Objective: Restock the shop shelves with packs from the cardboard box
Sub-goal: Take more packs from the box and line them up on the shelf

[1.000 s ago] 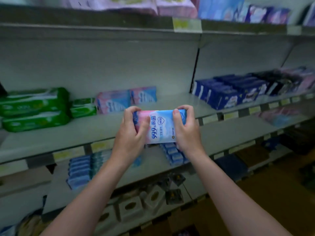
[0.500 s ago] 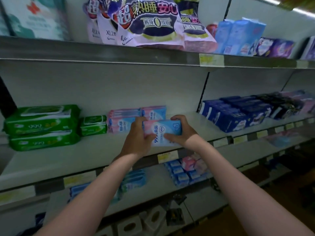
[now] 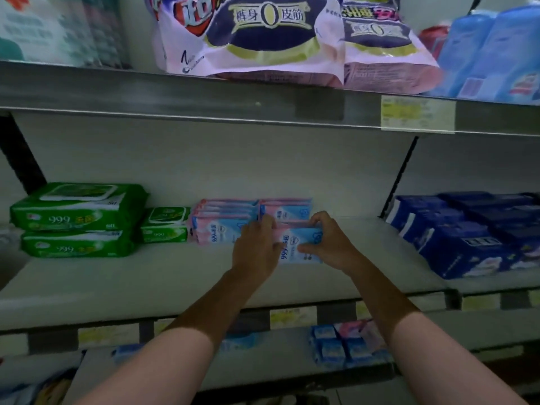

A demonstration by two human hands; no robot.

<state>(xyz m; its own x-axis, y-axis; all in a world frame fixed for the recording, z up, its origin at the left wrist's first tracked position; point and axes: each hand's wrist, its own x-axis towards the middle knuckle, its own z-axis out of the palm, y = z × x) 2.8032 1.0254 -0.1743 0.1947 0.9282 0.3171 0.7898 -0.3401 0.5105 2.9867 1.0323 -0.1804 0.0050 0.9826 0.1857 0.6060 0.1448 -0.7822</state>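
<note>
Since a second ago I have carried the pack forward over the shelf, just before the matching stacks at the back. Left hand grips its left end, right hand its right end. Whether it touches the shelf, I cannot tell.

A shop. Long metal shelves w/ yellow price tags stuck on the front edges. Lots of the same things in rows & piles: green wipes packs, dark blue boxes, big bags up top.
</note>
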